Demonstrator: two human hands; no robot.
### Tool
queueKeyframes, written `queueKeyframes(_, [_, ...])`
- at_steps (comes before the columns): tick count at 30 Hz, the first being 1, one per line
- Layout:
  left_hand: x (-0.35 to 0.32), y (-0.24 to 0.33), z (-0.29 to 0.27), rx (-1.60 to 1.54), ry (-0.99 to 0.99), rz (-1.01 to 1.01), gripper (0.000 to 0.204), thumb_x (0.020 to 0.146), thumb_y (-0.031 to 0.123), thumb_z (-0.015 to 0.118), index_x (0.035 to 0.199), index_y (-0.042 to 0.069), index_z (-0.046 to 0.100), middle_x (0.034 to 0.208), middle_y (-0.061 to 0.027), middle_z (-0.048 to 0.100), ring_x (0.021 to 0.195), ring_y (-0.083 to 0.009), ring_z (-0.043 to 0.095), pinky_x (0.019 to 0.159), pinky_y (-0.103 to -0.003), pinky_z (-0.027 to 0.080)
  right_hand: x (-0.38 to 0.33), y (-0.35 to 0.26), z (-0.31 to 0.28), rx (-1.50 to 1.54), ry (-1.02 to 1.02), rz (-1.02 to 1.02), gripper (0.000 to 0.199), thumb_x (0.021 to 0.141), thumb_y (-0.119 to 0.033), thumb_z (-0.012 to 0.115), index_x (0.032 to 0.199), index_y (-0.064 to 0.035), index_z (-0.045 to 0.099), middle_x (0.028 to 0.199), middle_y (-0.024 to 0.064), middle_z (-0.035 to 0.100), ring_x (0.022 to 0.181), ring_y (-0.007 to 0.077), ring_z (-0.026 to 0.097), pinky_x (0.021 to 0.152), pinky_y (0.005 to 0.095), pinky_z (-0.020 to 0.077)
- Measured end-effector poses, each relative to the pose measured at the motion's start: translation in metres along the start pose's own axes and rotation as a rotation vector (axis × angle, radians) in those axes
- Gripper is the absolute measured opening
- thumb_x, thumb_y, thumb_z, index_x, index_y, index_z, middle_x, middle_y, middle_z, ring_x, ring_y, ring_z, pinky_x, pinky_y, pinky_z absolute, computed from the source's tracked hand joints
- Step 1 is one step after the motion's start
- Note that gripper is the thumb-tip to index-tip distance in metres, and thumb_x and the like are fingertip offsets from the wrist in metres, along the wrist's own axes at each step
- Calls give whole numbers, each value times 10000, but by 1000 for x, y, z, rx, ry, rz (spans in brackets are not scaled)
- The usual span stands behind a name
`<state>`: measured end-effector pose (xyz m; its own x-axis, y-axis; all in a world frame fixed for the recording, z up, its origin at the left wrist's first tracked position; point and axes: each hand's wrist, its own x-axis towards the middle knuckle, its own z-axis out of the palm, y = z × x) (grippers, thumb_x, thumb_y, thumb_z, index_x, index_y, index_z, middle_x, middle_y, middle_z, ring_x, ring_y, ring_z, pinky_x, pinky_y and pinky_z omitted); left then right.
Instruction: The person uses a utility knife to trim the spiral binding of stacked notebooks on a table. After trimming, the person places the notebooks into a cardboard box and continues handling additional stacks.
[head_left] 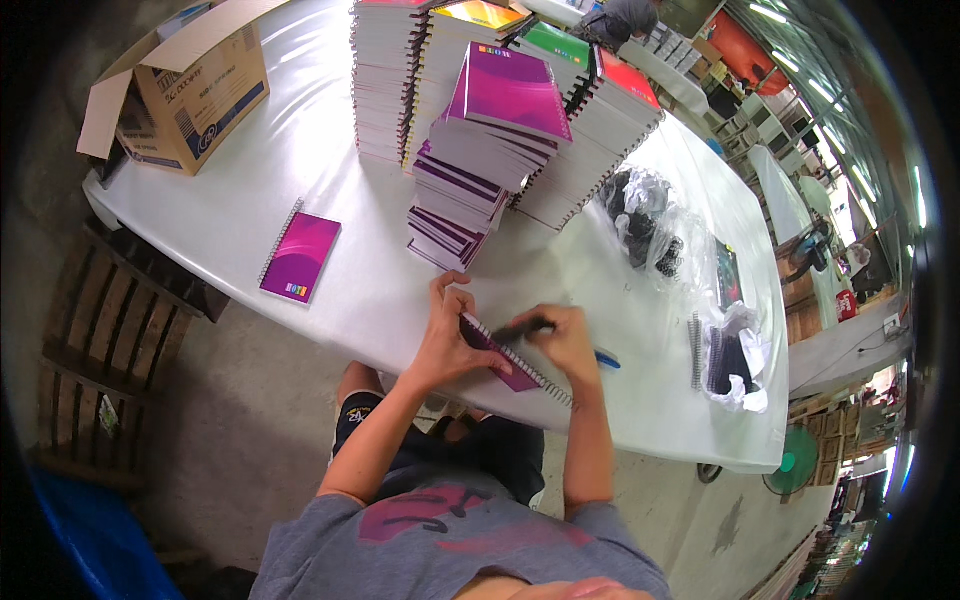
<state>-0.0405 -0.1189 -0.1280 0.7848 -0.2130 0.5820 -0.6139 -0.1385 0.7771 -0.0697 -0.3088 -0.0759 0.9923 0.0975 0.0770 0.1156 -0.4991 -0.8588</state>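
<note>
At the table [330, 290] edge, left hand [447, 335] gripping a purple notebook [512, 362], right hand [565, 338] seemingly closed on a half-hidden dark tool [522, 327].

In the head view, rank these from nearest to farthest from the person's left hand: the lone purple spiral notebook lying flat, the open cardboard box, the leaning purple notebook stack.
From the left hand:
1. Leaning purple notebook stack, just beyond it.
2. Lone purple spiral notebook, to its left.
3. Open cardboard box, far left corner.

Person at lower centre of the frame is wearing a grey short-sleeved T-shirt with pink print and dark shorts; forearms are showing bare.
</note>
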Motion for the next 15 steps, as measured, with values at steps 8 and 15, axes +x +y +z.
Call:
queueKeyframes(8, [-2, 1, 0, -166, -88, -253, 953, 331, 368, 933, 967, 41, 303, 1073, -162, 358, 1056, -299, 391, 869, -355, 366, 11, -7, 6, -15, 129, 102, 240, 622, 46, 585, 838, 9, 681, 737, 105, 659, 677, 133, 613, 658, 260, 472])
queueKeyframes(15, [-1, -8, 2, -143, -50, -99, 1031, 341, 354, 929, 1070, 9, 286, 1072, -136, 324, 1009, -260, 366, 873, -334, 347, 18, -4, 11, -136, 74, 93, 221, 657, 5, 604, 866, -10, 675, 743, 120, 659, 648, 157, 615, 624, 273, 476])
